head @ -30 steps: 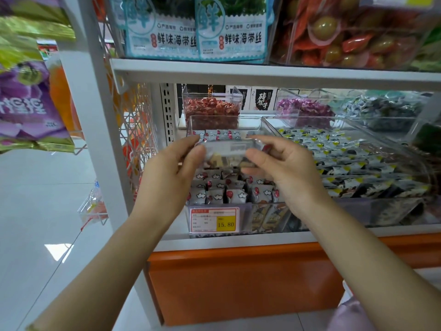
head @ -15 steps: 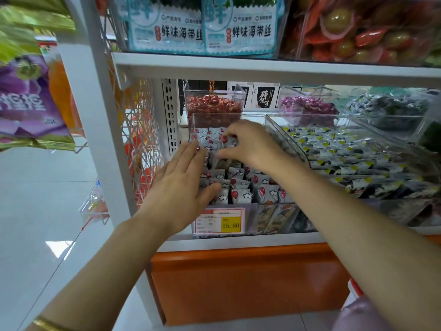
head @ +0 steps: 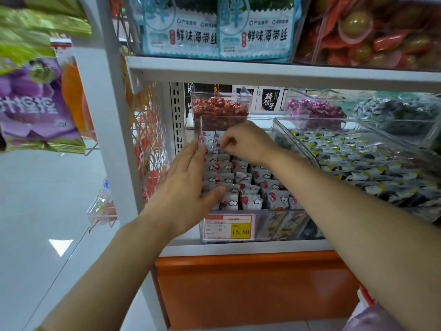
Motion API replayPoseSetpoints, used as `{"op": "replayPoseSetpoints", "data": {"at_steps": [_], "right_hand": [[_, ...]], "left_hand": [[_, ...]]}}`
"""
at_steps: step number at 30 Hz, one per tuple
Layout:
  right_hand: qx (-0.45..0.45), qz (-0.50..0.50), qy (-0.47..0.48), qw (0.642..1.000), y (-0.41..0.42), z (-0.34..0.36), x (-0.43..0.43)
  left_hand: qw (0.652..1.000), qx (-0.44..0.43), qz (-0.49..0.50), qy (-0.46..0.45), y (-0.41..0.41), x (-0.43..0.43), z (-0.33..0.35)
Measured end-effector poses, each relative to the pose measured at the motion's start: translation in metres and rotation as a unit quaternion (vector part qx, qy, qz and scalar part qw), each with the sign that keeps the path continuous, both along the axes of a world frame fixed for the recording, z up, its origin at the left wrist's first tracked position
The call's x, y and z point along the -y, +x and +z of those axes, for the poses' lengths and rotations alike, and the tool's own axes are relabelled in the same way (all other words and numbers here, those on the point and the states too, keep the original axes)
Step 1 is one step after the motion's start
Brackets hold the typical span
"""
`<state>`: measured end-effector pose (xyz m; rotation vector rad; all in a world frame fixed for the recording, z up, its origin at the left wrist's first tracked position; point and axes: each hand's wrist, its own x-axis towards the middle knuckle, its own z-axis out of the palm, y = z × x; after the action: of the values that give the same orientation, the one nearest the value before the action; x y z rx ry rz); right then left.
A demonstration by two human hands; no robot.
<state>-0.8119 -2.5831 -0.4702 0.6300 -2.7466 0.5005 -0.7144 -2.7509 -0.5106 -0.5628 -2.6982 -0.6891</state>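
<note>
At the near-left end of the lower shelf (head: 238, 246), a clear bin (head: 238, 118) holds the white sachets (head: 250, 187), which stand in rows from its front wall to its far end. A second ago both hands held one sachet between them, in the air above the bin. Since then the right hand (head: 248, 142) has carried it in over the rows to the far end, and the left hand (head: 186, 187) has let go and dropped to the bin's left wall. By this reading the sachet is being returned to stock, and the step in hand is seating it in a far row.

Right fingers (head: 226, 143): curled downward, tips drawn together with the thumb in a pinch at the top edges of the far sachets. How many the pinch takes in is hidden under the knuckles.

Left fingers (head: 191, 154): straight and together, laid flat along the outside of the left wall, gripping nothing. The thumb (head: 214, 191) is spread wide and rests on the near-left sachets, so the hand appears to steady the bin and the row.

A price label (head: 229, 226) is fixed to the bin's front. Just to the right lies a second bin of yellow-marked sachets (head: 358, 158); a tub of red sweets (head: 219, 111) stands behind.
</note>
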Motion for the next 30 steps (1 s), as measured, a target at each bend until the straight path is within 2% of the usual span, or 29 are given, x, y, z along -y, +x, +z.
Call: {"op": "replayPoseSetpoints", "data": {"at_steps": [3, 5, 9, 13, 16, 18, 21, 23, 27, 30], "right_hand": [[-0.007, -0.027, 0.1, 0.995, -0.008, -0.009, 0.006], [-0.012, -0.03, 0.088, 0.996, -0.009, -0.01, 0.006], [0.008, -0.013, -0.116, 0.993, 0.004, -0.002, -0.003], [-0.072, -0.052, -0.249, 0.964, 0.033, 0.004, -0.016], [-0.114, -0.053, -0.363, 0.923, 0.063, 0.002, -0.026], [-0.106, -0.06, -0.435, 0.892, 0.082, 0.0, -0.034], [-0.034, -0.052, -0.531, 0.845, 0.103, -0.003, -0.041], [0.035, -0.026, -0.598, 0.8, 0.115, -0.007, -0.042], [0.135, 0.006, -0.689, 0.712, 0.127, -0.015, -0.041], [0.177, 0.005, -0.704, 0.688, 0.131, -0.018, -0.042]], "left_hand": [[1.0, 0.003, 0.0, 0.005, 0.002, 0.001, 0.001], [1.0, 0.0, 0.001, 0.008, 0.003, 0.001, 0.001], [1.0, -0.02, 0.006, 0.022, 0.004, 0.001, 0.002], [0.995, -0.074, 0.031, 0.063, 0.006, -0.003, 0.006], [0.986, -0.133, 0.047, 0.084, 0.011, -0.006, 0.01], [0.984, -0.133, 0.048, 0.11, 0.016, -0.009, 0.011], [0.981, -0.081, 0.039, 0.172, 0.022, -0.016, 0.012], [0.973, -0.027, 0.026, 0.226, 0.025, -0.02, 0.012], [0.93, 0.064, -0.015, 0.363, 0.031, -0.024, 0.014], [0.868, 0.137, -0.017, 0.477, 0.031, -0.022, 0.017]]}}
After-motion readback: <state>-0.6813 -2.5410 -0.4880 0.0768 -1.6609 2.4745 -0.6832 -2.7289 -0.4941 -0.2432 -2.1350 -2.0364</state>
